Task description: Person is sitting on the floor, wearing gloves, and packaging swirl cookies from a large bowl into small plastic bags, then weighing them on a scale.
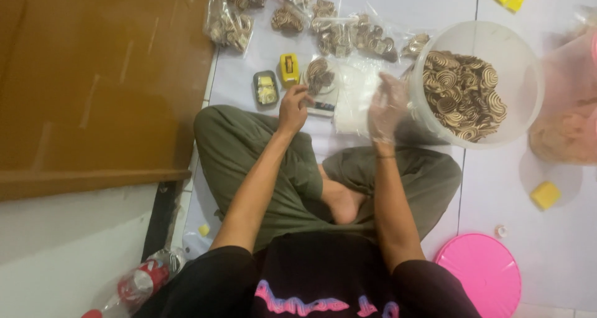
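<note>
- L hand [294,108]: bare, fingers curled together, touching small scale [323,100] w/ swirl cookies [319,74] on it, on floor ahead of knees.
- R hand [387,108]: clear glove, fingers spread apart, holding nothing, just beside tub [530,75] of swirl cookies.
- Filled bags [336,28] beyond; pink lid [482,271] near R knee.

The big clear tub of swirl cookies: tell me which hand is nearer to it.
Right. The right hand, in a thin clear glove, is right beside the clear tub. The left hand is farther away, at the small scale.
</note>
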